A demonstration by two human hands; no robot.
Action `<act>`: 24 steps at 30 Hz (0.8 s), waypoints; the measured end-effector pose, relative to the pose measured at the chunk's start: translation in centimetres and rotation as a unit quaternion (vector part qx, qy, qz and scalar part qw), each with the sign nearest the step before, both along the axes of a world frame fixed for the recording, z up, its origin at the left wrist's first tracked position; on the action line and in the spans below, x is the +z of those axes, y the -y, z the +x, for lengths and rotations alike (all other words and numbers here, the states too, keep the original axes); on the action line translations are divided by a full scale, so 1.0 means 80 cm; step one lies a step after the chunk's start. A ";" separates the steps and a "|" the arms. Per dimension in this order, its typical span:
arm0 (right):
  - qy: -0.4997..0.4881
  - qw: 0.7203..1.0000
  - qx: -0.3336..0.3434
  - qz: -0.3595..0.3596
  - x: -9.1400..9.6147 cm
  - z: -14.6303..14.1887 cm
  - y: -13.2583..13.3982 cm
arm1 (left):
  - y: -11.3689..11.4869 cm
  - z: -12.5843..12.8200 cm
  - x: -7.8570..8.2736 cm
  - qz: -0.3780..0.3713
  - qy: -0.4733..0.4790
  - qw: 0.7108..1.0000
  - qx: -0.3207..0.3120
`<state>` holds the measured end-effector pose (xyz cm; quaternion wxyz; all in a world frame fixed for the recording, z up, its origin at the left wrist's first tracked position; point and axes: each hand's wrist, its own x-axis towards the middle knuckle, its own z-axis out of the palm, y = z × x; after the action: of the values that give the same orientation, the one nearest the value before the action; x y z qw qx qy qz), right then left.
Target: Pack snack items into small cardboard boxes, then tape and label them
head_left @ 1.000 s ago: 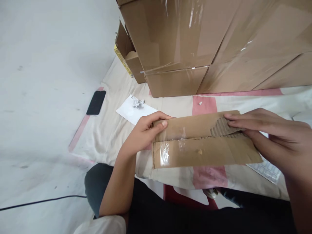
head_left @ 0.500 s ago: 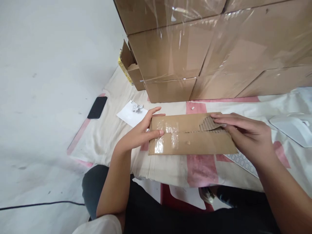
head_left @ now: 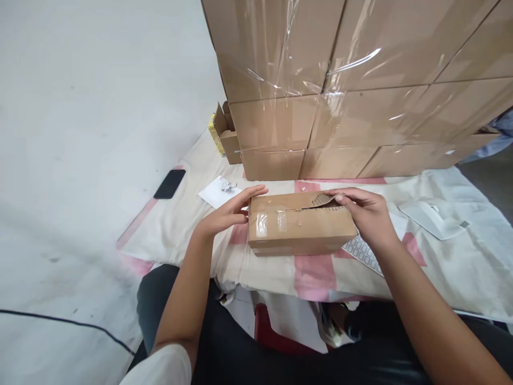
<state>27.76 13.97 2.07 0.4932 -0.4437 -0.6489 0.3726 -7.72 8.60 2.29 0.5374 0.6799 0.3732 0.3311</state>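
A long, flat cardboard box (head_left: 300,230) with clear tape on its top lies on a cream and pink cloth (head_left: 188,235) in front of me. My left hand (head_left: 230,211) grips its left end, fingers over the top edge. My right hand (head_left: 366,216) holds the right end, with the fingertips on a torn flap of the top where the corrugated layer shows. Part of a white keyboard (head_left: 363,251) shows under my right hand and the box.
A tall stack of plastic-wrapped cardboard cartons (head_left: 352,80) stands just behind the box. A black phone (head_left: 170,183) lies at the cloth's left edge, with a white paper (head_left: 218,191) holding small metal bits beside it. A white flat piece (head_left: 433,216) lies to the right. A black cable (head_left: 60,321) crosses the floor.
The view has pulled back and tilted up, so more of the cartons shows. The box has been lowered onto the cloth, and both hands have stayed on its ends.
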 end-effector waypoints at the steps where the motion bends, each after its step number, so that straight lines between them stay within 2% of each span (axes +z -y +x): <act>1: -0.011 1.000 -0.003 -0.008 -0.001 0.001 0.000 | 0.001 0.002 -0.001 0.007 0.007 1.000 0.002; 6: -0.050 0.998 0.000 -0.023 -0.010 0.003 0.007 | 0.006 0.010 -0.001 0.035 0.007 0.999 0.023; 8: -0.035 0.999 0.012 -0.004 -0.011 0.004 0.016 | 0.007 0.014 0.000 0.047 -0.005 0.998 0.041; 11: 0.000 0.994 0.102 0.029 -0.012 0.011 0.035 | 0.004 0.021 -0.002 0.063 -0.020 0.993 0.100; 14: 0.032 0.979 0.201 0.029 -0.020 0.025 0.062 | -0.001 0.027 -0.011 0.058 -0.017 0.985 0.160; 16: 0.087 0.970 0.223 0.045 -0.032 0.031 0.090 | -0.004 0.034 -0.018 0.061 -0.009 0.981 0.183; 18: 0.150 0.967 0.196 0.060 -0.050 0.033 0.124 | -0.003 0.047 -0.022 0.070 0.003 0.976 0.207; 20: 0.176 0.974 0.126 0.065 -0.074 0.033 0.161 | 0.001 0.066 -0.022 0.076 0.013 0.970 0.229; 22: 0.162 0.981 0.059 0.084 -0.095 0.039 0.195 | 0.008 0.086 -0.020 0.074 0.023 0.968 0.238; 24: 0.140 0.984 -0.003 0.111 -0.102 0.061 0.222 | 0.018 0.101 -0.021 0.059 0.024 0.972 0.226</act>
<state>32.65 -3.80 -6.10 0.4447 -0.4364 -0.7472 0.2311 0.38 7.15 0.60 0.4165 0.6005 0.4838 0.4815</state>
